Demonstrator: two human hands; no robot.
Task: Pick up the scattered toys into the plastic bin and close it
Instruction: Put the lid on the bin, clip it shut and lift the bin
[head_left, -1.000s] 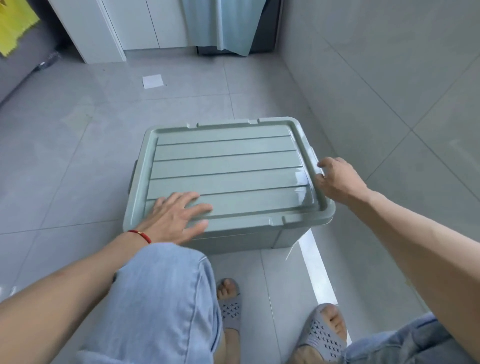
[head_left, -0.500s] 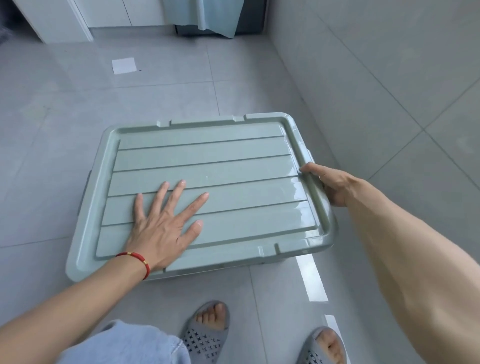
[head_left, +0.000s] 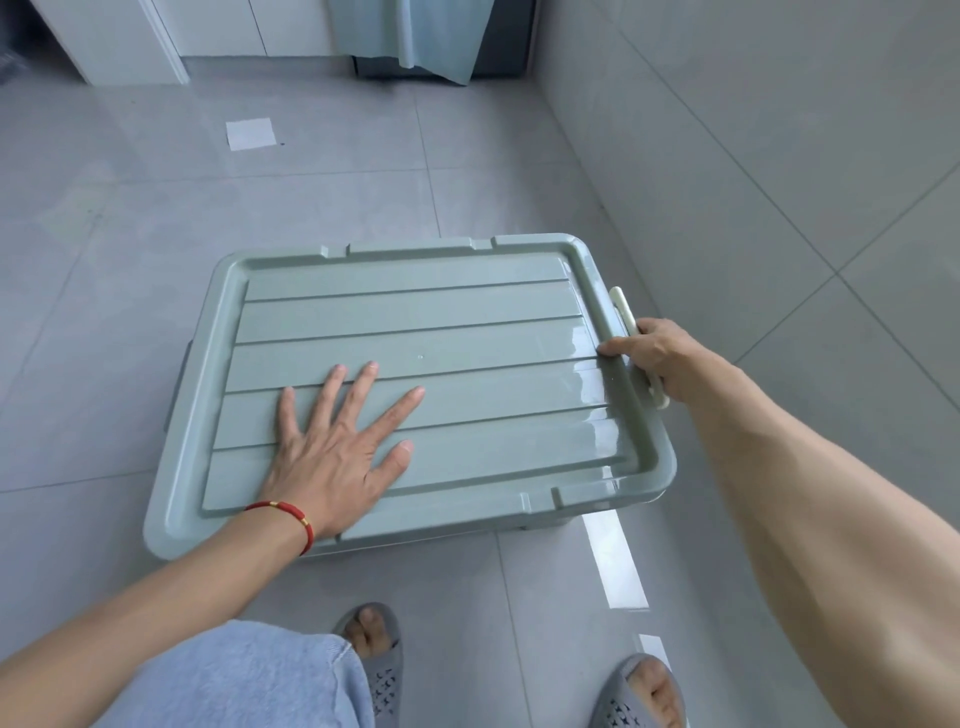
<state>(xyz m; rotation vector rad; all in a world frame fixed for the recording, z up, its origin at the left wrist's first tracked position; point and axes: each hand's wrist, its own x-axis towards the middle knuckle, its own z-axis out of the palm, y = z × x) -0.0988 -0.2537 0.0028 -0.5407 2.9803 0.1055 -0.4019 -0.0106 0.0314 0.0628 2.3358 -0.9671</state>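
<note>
The sage-green ribbed plastic bin lid (head_left: 415, 374) sits on the bin on the grey tiled floor (head_left: 130, 260). The left hand (head_left: 332, 457) lies flat on it, fingers spread. The right hand (head_left: 657, 353) grips the cream latch handle (head_left: 623, 312) at the lid's right edge.

No text, label, brand, number or sign can be read anywhere in the frame. The white paper (head_left: 251, 134) on the floor at upper left shows blank, and the lid (head_left: 415, 332) at the centre carries only moulded ridges, no lettering.
</note>
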